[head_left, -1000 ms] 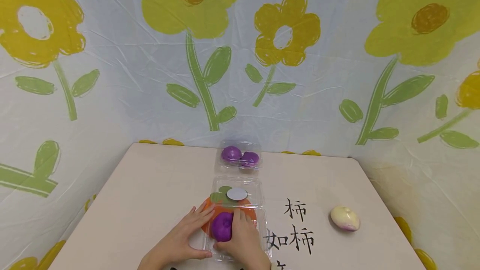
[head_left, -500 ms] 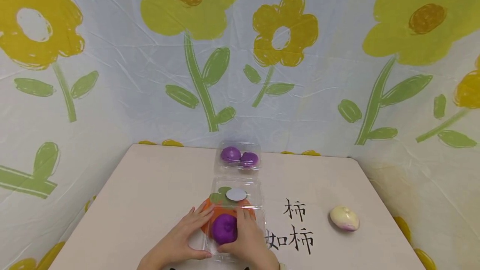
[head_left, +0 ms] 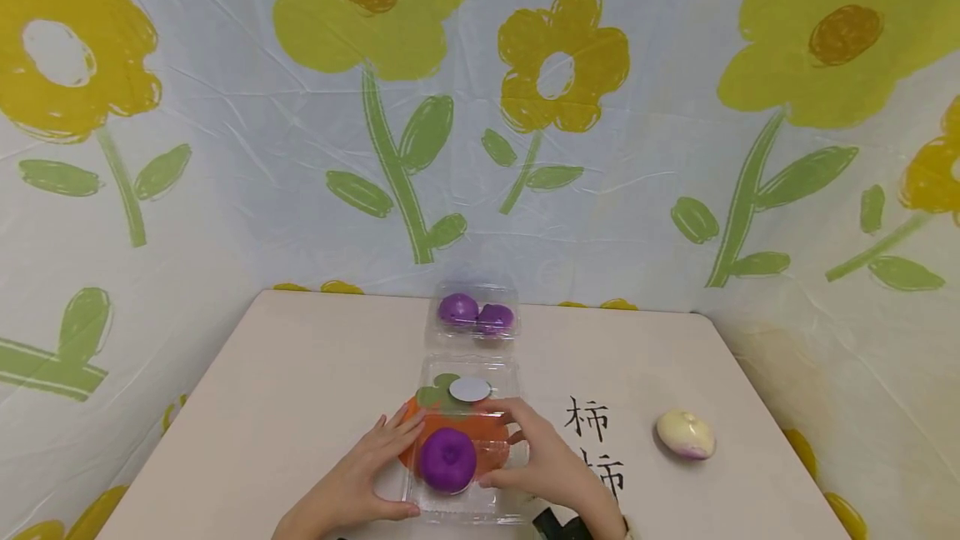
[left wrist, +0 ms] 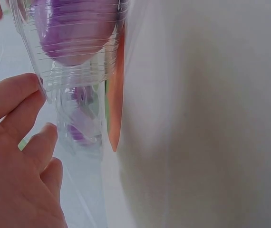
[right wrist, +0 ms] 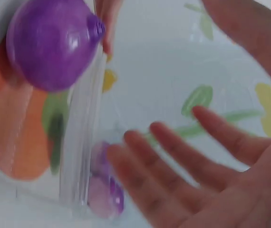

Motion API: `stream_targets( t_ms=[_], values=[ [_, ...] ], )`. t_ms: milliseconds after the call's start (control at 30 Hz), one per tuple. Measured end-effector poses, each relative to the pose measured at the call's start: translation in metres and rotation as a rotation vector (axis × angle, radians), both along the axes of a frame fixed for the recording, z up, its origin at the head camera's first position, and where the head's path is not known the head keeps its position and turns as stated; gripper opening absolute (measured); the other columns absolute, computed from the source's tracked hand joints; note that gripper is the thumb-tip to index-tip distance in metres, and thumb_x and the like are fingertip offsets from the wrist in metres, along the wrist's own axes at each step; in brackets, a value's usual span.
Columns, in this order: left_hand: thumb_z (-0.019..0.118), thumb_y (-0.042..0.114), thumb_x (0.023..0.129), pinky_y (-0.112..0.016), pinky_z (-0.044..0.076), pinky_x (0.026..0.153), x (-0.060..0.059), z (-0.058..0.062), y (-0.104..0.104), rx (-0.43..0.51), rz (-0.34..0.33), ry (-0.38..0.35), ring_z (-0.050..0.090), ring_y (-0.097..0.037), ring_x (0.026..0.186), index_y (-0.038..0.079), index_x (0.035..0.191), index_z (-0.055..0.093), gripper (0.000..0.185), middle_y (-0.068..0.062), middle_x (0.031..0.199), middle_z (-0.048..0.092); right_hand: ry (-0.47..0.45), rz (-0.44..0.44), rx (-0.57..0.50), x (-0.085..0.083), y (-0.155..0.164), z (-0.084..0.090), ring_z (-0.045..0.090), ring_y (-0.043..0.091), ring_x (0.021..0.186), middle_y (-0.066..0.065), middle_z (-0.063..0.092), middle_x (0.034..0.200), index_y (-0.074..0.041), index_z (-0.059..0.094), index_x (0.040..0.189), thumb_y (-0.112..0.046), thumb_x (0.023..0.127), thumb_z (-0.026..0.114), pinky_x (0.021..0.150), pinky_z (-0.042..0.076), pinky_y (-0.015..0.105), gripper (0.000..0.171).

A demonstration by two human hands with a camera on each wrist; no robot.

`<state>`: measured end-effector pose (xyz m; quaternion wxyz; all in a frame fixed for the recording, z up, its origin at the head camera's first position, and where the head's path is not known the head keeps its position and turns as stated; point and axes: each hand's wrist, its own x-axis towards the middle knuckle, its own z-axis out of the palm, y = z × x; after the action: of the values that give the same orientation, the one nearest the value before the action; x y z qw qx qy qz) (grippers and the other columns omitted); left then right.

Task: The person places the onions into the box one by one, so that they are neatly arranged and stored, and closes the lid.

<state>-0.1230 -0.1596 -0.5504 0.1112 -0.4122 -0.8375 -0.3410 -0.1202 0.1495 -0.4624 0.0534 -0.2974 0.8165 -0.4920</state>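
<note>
A round purple onion-like thing with a nub on top (head_left: 447, 460) sits in the left part of a clear plastic clamshell box (head_left: 501, 507), whose lid lies back. My left hand (head_left: 360, 473) rests along the box's left side, fingers forward and thumb at the near corner; in the left wrist view its fingertips touch the rim. Just right of the purple thing, my right hand (head_left: 551, 457) hovers over the box's right side with its fingers spread and holds nothing. The right wrist view shows a gap between that hand (right wrist: 207, 175) and the purple thing (right wrist: 54, 45).
Beneath the box lies an orange persimmon-shaped picture (head_left: 491, 432) with green leaves. A white oval (head_left: 470, 390) shows at the lid. Behind stands another clear box (head_left: 474, 336) with two purple things inside. A cream-coloured bulb (head_left: 686, 434) lies at the right, beyond black written characters (head_left: 587, 417).
My right hand has let go of the purple thing, moved right and spread its fingers. The purple thing now sits in the box by itself. My left hand has stayed in place.
</note>
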Motion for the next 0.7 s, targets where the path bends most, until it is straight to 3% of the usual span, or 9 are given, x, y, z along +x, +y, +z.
stream_targets(
  t_ms=[67, 167, 367, 533, 700],
  values=[
    [0.084, 0.048, 0.075, -0.024, -0.001, 0.121, 0.0, 0.0, -0.001, -0.002, -0.002, -0.003, 0.027, -0.042, 0.145, 0.004, 0.15, 0.041, 0.098, -0.014, 0.156, 0.038, 0.078, 0.02, -0.048, -0.003, 0.01, -0.001, 0.057, 0.025, 0.115, 0.002, 0.056, 0.136, -0.021, 0.048, 0.14, -0.028, 0.081, 0.084, 0.087, 0.056, 0.038, 0.069],
    [0.083, 0.048, 0.076, -0.023, -0.001, 0.12, 0.0, 0.001, -0.001, 0.003, -0.007, -0.015, 0.026, -0.041, 0.145, 0.006, 0.152, 0.039, 0.097, -0.014, 0.156, 0.038, 0.199, -0.018, -0.116, -0.007, 0.027, -0.003, 0.059, 0.023, 0.115, 0.003, 0.06, 0.131, -0.013, 0.054, 0.136, -0.014, 0.082, 0.082, 0.089, 0.056, 0.039, 0.061],
    [0.083, 0.048, 0.077, -0.023, -0.002, 0.12, 0.0, 0.001, -0.001, 0.015, -0.013, -0.034, 0.025, -0.041, 0.145, 0.004, 0.151, 0.039, 0.097, -0.015, 0.156, 0.038, 0.432, -0.098, -0.288, -0.015, 0.064, -0.011, 0.059, 0.027, 0.116, 0.026, 0.061, 0.12, 0.009, 0.059, 0.12, 0.02, 0.073, 0.075, 0.101, 0.048, 0.026, 0.051],
    [0.084, 0.046, 0.076, -0.022, -0.002, 0.12, 0.001, 0.001, 0.0, 0.019, -0.015, -0.041, 0.025, -0.042, 0.145, 0.002, 0.15, 0.04, 0.097, -0.015, 0.156, 0.038, 0.473, -0.148, -0.467, -0.017, 0.095, -0.011, 0.057, 0.028, 0.119, 0.035, 0.058, 0.117, 0.019, 0.057, 0.115, 0.03, 0.074, 0.064, 0.108, 0.042, 0.028, 0.043],
    [0.083, 0.048, 0.077, -0.023, -0.002, 0.12, 0.0, 0.002, -0.001, 0.023, -0.018, -0.031, 0.026, -0.043, 0.144, 0.002, 0.15, 0.041, 0.096, -0.015, 0.156, 0.038, 0.483, -0.296, -0.528, -0.013, 0.121, -0.01, 0.055, 0.028, 0.122, 0.035, 0.057, 0.119, 0.023, 0.055, 0.115, 0.03, 0.078, 0.06, 0.111, 0.037, 0.028, 0.038]
  ],
)
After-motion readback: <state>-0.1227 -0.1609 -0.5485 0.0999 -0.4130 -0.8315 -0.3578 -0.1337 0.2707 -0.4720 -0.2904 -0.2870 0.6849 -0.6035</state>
